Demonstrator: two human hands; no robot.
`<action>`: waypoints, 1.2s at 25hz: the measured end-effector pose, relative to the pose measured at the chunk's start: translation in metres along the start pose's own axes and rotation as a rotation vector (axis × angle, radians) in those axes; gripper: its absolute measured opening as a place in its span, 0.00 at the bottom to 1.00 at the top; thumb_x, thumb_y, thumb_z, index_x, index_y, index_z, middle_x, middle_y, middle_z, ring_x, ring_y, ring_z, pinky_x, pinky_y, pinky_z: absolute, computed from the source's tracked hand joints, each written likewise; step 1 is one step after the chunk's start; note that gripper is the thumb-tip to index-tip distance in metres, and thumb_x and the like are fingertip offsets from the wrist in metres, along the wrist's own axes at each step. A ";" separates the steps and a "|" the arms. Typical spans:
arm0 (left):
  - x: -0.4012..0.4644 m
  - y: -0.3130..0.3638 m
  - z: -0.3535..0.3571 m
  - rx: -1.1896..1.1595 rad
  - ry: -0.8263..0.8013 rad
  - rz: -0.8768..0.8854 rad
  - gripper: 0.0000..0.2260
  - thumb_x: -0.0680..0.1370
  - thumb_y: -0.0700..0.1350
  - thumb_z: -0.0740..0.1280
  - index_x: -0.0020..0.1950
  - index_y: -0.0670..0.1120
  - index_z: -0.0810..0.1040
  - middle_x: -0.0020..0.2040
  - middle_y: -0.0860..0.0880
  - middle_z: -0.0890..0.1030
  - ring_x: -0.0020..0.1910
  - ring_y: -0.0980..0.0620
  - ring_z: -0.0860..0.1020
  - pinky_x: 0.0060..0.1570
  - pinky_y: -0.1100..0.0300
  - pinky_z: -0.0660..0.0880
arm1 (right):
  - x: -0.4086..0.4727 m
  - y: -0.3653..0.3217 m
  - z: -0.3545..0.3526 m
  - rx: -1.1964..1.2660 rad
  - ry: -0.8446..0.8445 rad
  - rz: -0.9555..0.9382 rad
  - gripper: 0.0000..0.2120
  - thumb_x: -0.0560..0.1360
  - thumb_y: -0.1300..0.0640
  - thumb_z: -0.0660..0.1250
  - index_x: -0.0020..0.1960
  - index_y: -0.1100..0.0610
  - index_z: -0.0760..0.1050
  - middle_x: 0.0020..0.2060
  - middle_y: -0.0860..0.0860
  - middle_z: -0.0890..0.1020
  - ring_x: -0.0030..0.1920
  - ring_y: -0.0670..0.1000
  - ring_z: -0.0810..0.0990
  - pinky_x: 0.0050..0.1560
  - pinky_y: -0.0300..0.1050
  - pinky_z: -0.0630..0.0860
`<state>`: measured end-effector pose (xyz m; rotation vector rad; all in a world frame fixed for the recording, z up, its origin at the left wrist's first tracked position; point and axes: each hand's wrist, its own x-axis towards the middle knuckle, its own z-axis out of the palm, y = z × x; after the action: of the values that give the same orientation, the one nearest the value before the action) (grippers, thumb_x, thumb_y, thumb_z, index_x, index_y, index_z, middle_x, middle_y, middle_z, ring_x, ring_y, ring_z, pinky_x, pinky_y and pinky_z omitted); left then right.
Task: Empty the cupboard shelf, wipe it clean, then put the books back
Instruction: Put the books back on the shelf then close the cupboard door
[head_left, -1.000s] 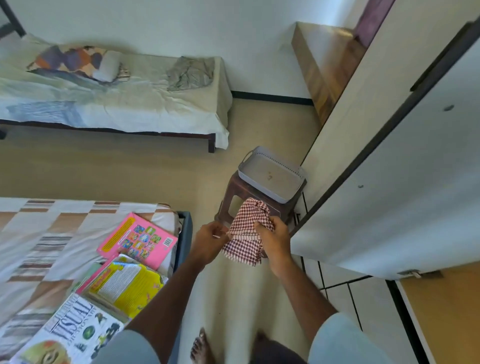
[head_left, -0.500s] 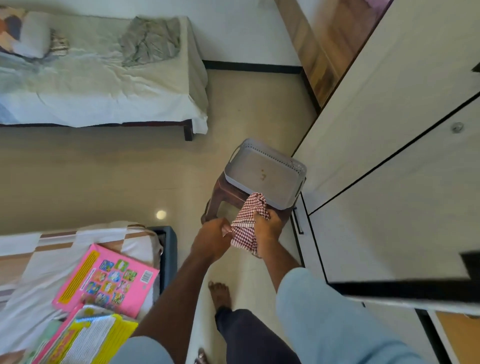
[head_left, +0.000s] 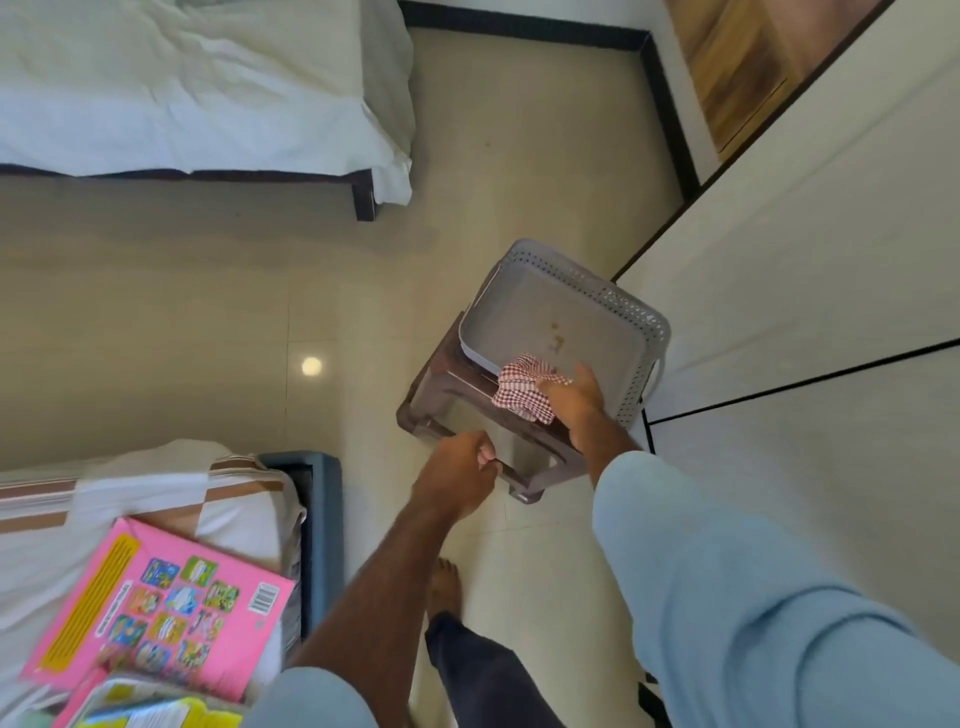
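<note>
My right hand (head_left: 571, 397) grips a red-and-white checked cloth (head_left: 522, 387) and holds it over the near rim of a grey perforated basket (head_left: 618, 306), which is empty. The basket rests on a brown plastic stool (head_left: 441, 400). My left hand (head_left: 460, 475) is curled into a fist just in front of the stool, apart from the cloth, with nothing in it. A pink book (head_left: 161, 605) lies on the striped bed (head_left: 156, 499) at the lower left, with a yellow book (head_left: 156, 714) partly cut off below it.
White cupboard doors (head_left: 810, 260) fill the right side, close beside the basket. A second bed with a white sheet (head_left: 208, 88) stands at the top left. Tiled floor (head_left: 208, 312) lies between the beds. My bare foot (head_left: 444, 587) stands behind the stool.
My left hand has let go of the cloth and drawn back into a fist. My right hand has carried the cloth forward onto the basket's rim. The view has tilted further down.
</note>
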<state>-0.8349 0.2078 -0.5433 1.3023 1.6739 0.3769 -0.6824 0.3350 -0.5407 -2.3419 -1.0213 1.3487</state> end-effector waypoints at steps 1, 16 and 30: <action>-0.001 -0.004 0.000 -0.009 0.000 -0.010 0.08 0.78 0.44 0.69 0.56 0.46 0.81 0.53 0.50 0.83 0.51 0.51 0.81 0.53 0.55 0.79 | 0.001 0.002 0.005 -0.095 -0.030 -0.035 0.30 0.78 0.55 0.71 0.77 0.53 0.65 0.75 0.55 0.69 0.73 0.63 0.69 0.73 0.59 0.69; -0.269 -0.183 -0.023 -0.281 0.412 -0.508 0.12 0.74 0.50 0.62 0.49 0.46 0.82 0.50 0.43 0.85 0.51 0.41 0.82 0.49 0.53 0.78 | -0.263 0.133 0.221 -0.639 -0.287 -0.717 0.09 0.77 0.59 0.64 0.51 0.52 0.82 0.50 0.58 0.84 0.54 0.63 0.80 0.53 0.54 0.76; -0.516 -0.322 0.096 -0.662 0.715 -0.917 0.05 0.78 0.42 0.67 0.50 0.44 0.82 0.49 0.46 0.83 0.51 0.46 0.80 0.46 0.59 0.74 | -0.434 0.324 0.327 -0.869 -0.722 -1.055 0.06 0.75 0.59 0.65 0.40 0.52 0.78 0.38 0.51 0.84 0.43 0.61 0.82 0.40 0.56 0.80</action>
<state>-0.9526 -0.3962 -0.5718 -0.1783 2.2352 0.7828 -0.9506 -0.2347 -0.6030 -1.0452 -2.9179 1.3485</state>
